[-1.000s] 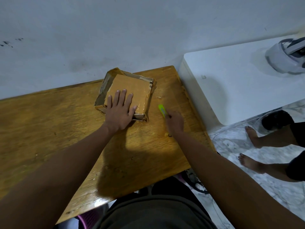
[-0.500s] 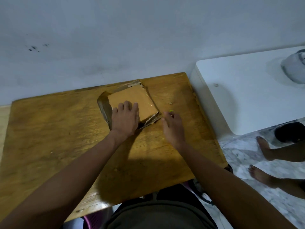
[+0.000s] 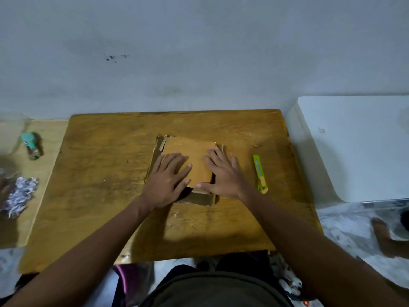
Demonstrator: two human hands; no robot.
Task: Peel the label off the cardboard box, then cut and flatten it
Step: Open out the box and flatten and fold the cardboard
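Note:
A brown cardboard box (image 3: pixel 188 149), squashed nearly flat, lies in the middle of the wooden table (image 3: pixel 99 173). Its loose flaps stick out at the left, right and near edges. My left hand (image 3: pixel 167 180) lies palm down on its left half, fingers spread. My right hand (image 3: pixel 221 173) presses flat on its right half, thumb along the near edge. A green and yellow utility knife (image 3: pixel 259 172) rests on the table just right of my right hand, not held.
A white cabinet (image 3: pixel 354 147) stands against the table's right side. On a lower pale surface to the left lie a teal item (image 3: pixel 31 145) and a crumpled patterned wad (image 3: pixel 20 196). Another person's bare foot (image 3: pixel 385 238) shows on the marble floor at right.
My right hand has let go of the knife, which now lies on the table, and has moved onto the box beside my left hand. The box has turned and the view shifted left.

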